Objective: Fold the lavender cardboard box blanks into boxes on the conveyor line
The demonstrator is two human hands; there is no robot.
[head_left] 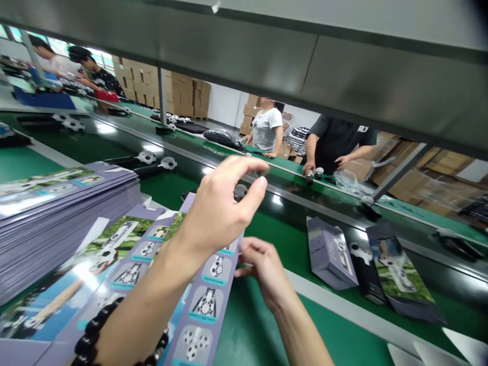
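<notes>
We're seeing our open left hand [219, 208] hovering, thumb and fingers parted, while our nearer right hand [263, 269] is pinching the long purple printed cardboard sheet [209, 305] at its edge.

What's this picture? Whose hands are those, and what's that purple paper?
This picture comes from a camera worn on a person's head, so you see what that person sees. The two bare hands are theirs. The left hand, with a beaded bracelet on its wrist, is lifted and holds nothing you can see. The right hand holds the edge of a purple printed card with pictures of a black-and-white ball pattern. More cards sit in a stack on the left. Below runs a long green work line, with folded boxes lying on it. Farther away, a person in a white shirt and a person in a black shirt stand beside it.
</notes>
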